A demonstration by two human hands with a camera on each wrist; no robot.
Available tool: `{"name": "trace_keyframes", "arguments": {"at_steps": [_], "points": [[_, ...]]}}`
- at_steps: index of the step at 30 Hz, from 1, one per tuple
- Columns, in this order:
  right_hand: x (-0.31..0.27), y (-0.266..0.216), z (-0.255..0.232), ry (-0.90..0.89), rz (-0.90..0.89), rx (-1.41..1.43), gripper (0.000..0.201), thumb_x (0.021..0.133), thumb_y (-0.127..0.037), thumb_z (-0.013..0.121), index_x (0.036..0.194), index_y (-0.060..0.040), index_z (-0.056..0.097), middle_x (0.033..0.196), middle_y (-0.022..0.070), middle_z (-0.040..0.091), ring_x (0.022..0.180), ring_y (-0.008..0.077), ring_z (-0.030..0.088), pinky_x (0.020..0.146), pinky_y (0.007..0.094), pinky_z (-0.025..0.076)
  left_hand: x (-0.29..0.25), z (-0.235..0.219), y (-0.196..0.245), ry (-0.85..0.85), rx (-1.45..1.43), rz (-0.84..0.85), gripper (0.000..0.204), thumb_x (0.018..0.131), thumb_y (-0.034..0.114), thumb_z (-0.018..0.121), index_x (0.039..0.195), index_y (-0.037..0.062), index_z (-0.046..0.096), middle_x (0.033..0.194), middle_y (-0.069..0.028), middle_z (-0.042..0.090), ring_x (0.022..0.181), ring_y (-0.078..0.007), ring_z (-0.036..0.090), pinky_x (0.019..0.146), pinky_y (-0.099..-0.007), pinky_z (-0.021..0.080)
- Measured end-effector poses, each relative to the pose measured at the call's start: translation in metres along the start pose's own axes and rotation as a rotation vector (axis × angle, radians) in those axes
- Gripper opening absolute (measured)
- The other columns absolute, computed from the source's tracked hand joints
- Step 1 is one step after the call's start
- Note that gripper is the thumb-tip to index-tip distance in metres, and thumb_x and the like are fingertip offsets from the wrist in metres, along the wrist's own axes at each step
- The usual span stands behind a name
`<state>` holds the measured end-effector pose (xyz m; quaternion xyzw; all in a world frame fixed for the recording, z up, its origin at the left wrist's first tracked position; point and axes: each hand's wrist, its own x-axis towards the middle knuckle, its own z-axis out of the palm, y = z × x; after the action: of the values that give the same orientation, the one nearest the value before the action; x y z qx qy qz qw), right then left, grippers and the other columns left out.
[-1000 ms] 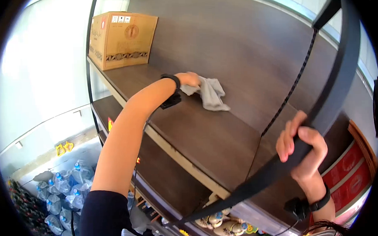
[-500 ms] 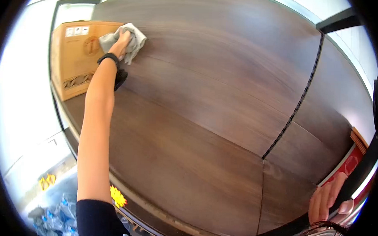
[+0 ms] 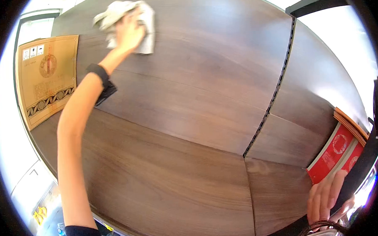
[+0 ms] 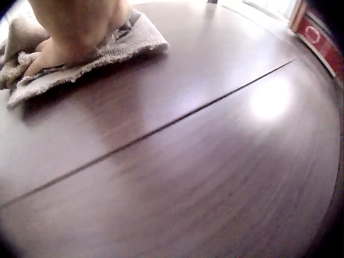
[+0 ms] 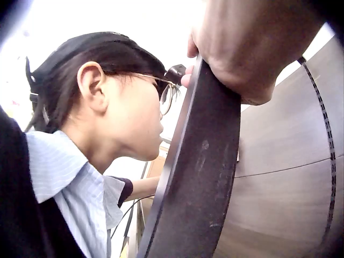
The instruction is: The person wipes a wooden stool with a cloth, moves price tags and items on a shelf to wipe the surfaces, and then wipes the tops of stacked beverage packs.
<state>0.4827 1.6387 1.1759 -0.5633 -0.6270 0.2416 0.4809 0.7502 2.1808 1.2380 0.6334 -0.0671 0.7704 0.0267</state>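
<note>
Moved: Grey cloth [image 3: 149, 39] and left hand [image 3: 130, 33] have gone from overlapping the carton's edge to the back panel, apart from the carton.
Right hand: nearest on the right, its fingers curled round a black metal bar [image 5: 199, 166]; the hands are well apart.
Shelf: a dark brown, wood-grained board [image 3: 166, 173] lies below the left forearm.
Left hand: fingers extended over the cloth, pressing it to the panel.
Cloth: bunched on its left side, hanging flatter on its right, high on the panel.
Carton: a brown cardboard box [image 3: 48, 81] with a dark patterned band stands on the shelf's left end.
Back panel: brown, wood-grained and upright [image 3: 187, 76], with a black slotted strip [image 3: 279, 81] running down it.
Far right: a red printed box [image 3: 328, 157] beside brown boards [image 3: 350, 124].
</note>
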Motion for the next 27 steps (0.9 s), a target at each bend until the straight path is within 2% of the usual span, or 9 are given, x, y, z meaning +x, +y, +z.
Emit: {"name": "trace_keyframes", "arguments": {"at_steps": [1, 2, 7, 9, 11, 14, 18, 21, 27], "points": [[-0.006, 0.003, 0.006, 0.112, -0.045, 0.036, 0.025, 0.084, -0.017, 0.058, 0.093, 0.003, 0.046, 0.077, 0.0206, 0.062, 0.068, 0.03, 0.066, 0.059, 0.0409, 0.055, 0.014, -0.011, 0.061, -0.065, 0.058, -0.071, 0.061, 0.07, 0.014, 0.049, 0.13, 0.013, 0.043, 0.127, -0.0203, 0.041, 0.12, -0.0366, 0.037, 0.1, -0.0483, 0.027], [-0.013, 0.006, 0.01, 0.103, -0.044, 0.041, 0.025, 0.084, -0.017, 0.058, 0.093, 0.003, 0.046, 0.077, 0.0206, 0.062, 0.068, 0.03, 0.066, 0.059, 0.0409, 0.055, 0.024, -0.004, 0.094, 0.077, 0.085, 0.123, 0.062, 0.067, 0.016, 0.052, 0.129, 0.0135, 0.045, 0.122, -0.0203, 0.045, 0.111, -0.0381, 0.043, 0.096, -0.0491, 0.032], [-0.015, 0.01, 0.016, 0.256, -0.092, 0.1, 0.022, 0.084, -0.014, 0.057, 0.092, 0.002, 0.044, 0.076, 0.0211, 0.062, 0.073, 0.032, 0.066, 0.063, 0.0436, 0.055, 0.033, 0.005, 0.246, -0.013, -0.219, 0.206, 0.06, 0.064, 0.025, 0.059, 0.123, 0.0279, 0.05, 0.114, -0.0121, 0.051, 0.103, -0.0365, 0.046, 0.084, -0.0545, 0.036], [-0.018, 0.007, 0.005, 0.166, -0.035, 0.106, 0.023, 0.084, -0.012, 0.057, 0.096, 0.001, 0.043, 0.079, 0.0209, 0.062, 0.076, 0.0314, 0.066, 0.064, 0.0442, 0.055, 0.022, 0.004, 0.29, 0.082, -0.341, 0.353, 0.056, 0.064, 0.029, 0.059, 0.12, 0.0301, 0.054, 0.119, -0.0097, 0.05, 0.105, -0.0372, 0.048, 0.091, -0.0661, 0.025], [-0.022, 0.009, -0.002, 0.135, -0.041, 0.091, 0.025, 0.084, -0.011, 0.058, 0.098, -0.0003, 0.041, 0.082, 0.0212, 0.062, 0.079, 0.0311, 0.066, 0.066, 0.0452, 0.055, 0.004, 0.017, 0.332, -0.122, -0.33, 0.462, 0.057, 0.068, 0.036, 0.058, 0.124, 0.0346, 0.049, 0.127, -0.0095, 0.046, 0.119, -0.0379, 0.038, 0.095, -0.0735, 0.009], [-0.032, 0.009, -0.01, 0.14, -0.035, 0.089, 0.03, 0.084, -0.014, 0.061, 0.1, -0.0026, 0.04, 0.085, 0.0202, 0.062, 0.082, 0.0304, 0.065, 0.069, 0.0467, 0.054, -0.035, 0.018, 0.381, -0.136, -0.269, 0.651, 0.056, 0.071, 0.043, 0.058, 0.126, 0.0382, 0.045, 0.135, -0.0094, 0.039, 0.129, -0.0379, 0.028, 0.098, -0.072, 0.006], [-0.064, 0.008, -0.021, -0.038, 0.087, 0.125, 0.034, 0.085, -0.014, 0.06, 0.106, -0.0002, 0.038, 0.09, 0.0219, 0.062, 0.086, 0.0314, 0.064, 0.077, 0.049, 0.051, -0.043, 0.033, 0.368, -0.068, -0.47, 0.721, 0.051, 0.073, 0.046, 0.058, 0.122, 0.0379, 0.049, 0.138, -0.006, 0.034, 0.127, -0.0346, 0.028, 0.102, -0.0658, 0.01], [-0.041, 0.011, 0.018, 0.548, -0.13, 0.166, 0.026, 0.089, -0.015, 0.054, 0.104, 0.0001, 0.04, 0.096, 0.0198, 0.062, 0.09, 0.028, 0.064, 0.077, 0.0409, 0.052, -0.033, 0.029, 0.339, -0.113, -0.38, 0.824, 0.052, 0.069, 0.049, 0.06, 0.119, 0.0356, 0.053, 0.135, -0.0052, 0.038, 0.124, -0.0319, 0.032, 0.101, -0.0606, 0.02], [-0.029, 0.014, 0.019, 0.624, -0.151, 0.091, 0.024, 0.087, -0.017, 0.055, 0.097, 0.0004, 0.041, 0.084, 0.0179, 0.06, 0.077, 0.0261, 0.061, 0.066, 0.0378, 0.051, -0.021, 0.015, 0.245, -0.132, -0.256, 0.478, 0.05, 0.065, 0.044, 0.061, 0.114, 0.0302, 0.058, 0.124, -0.0073, 0.047, 0.117, -0.0344, 0.039, 0.096, -0.0474, 0.037]]}}
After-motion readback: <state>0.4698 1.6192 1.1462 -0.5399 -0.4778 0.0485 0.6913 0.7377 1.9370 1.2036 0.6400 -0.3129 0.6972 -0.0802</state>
